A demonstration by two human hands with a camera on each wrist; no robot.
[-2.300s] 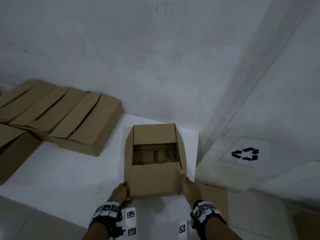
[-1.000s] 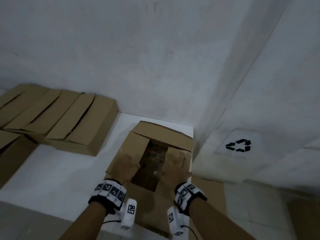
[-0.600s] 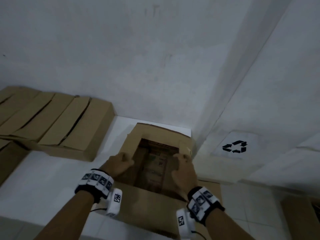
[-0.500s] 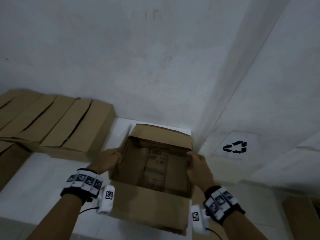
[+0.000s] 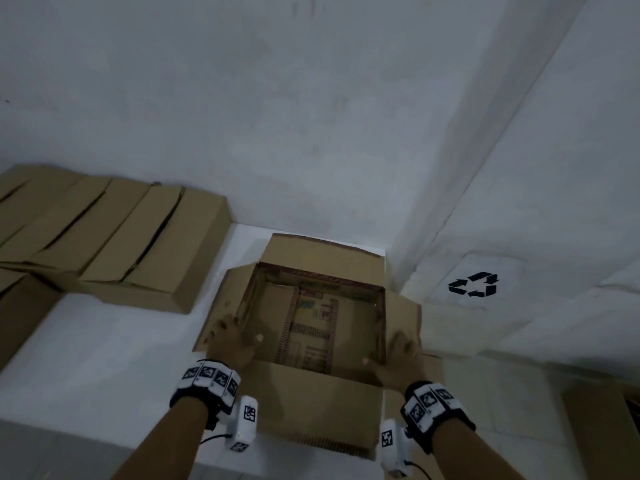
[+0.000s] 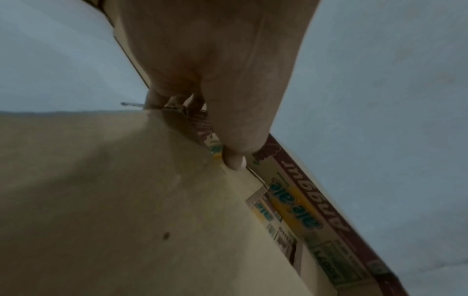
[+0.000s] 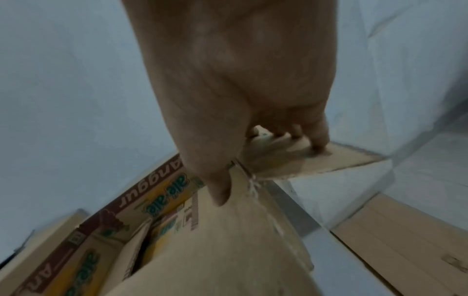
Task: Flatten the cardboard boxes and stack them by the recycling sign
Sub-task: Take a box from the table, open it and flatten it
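Observation:
A brown cardboard box [image 5: 311,403] stands on the white platform [image 5: 104,341] against the wall, top open, all flaps folded outward and printed inner walls showing. My left hand [image 5: 230,341] lies spread on its left flap [image 5: 221,292], with the thumb [image 6: 235,158] at the near-left corner. My right hand [image 5: 398,358] rests on the right flap [image 7: 341,160] with its thumb at the near-right corner. The recycling sign [image 5: 472,284] is on the white sheet to the right, below the platform.
A row of closed brown boxes [image 5: 131,244] lies along the wall at left, another box [image 5: 20,313] in front of them. A flat piece of cardboard [image 7: 405,240] lies on the floor right of the platform. One more box [image 5: 602,427] stands at the lower right.
The box's top was closed with both hands at its near edge. The hands pulled the flaps apart, and the side flaps now lie spread outward under the hands.

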